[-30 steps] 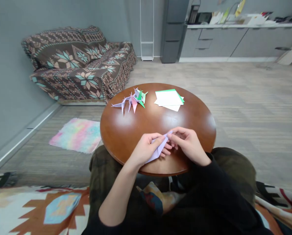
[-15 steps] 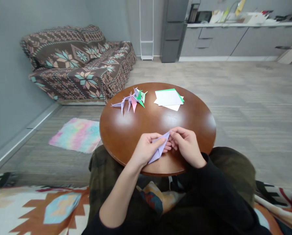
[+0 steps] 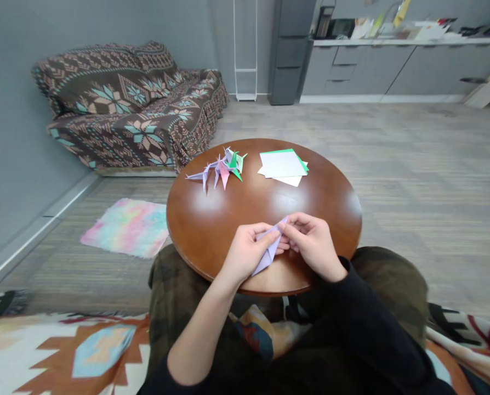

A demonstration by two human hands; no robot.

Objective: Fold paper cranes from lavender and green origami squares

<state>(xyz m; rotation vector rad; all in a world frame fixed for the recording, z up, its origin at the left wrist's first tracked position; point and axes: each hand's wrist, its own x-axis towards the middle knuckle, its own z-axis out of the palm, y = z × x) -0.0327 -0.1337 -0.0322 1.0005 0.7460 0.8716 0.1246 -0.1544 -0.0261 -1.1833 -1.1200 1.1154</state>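
Lilac folded paper [image 3: 265,262]: located over the near part of the round brown surface [image 3: 212,230]; contact with it cannot be determined. Left to right: sofa [image 3: 117,104] under a patterned cover; pastel rug [image 3: 127,227] lying in front of it; folded paper figures [image 3: 223,174], lilac, pink and green, grouped at the surface's far left; left hand [image 3: 247,248] clamped on the paper, thumb uppermost; sheets [image 3: 284,164], white and green, stacked flat and askew toward the far edge; right hand [image 3: 313,241] pinching the paper's upper tip
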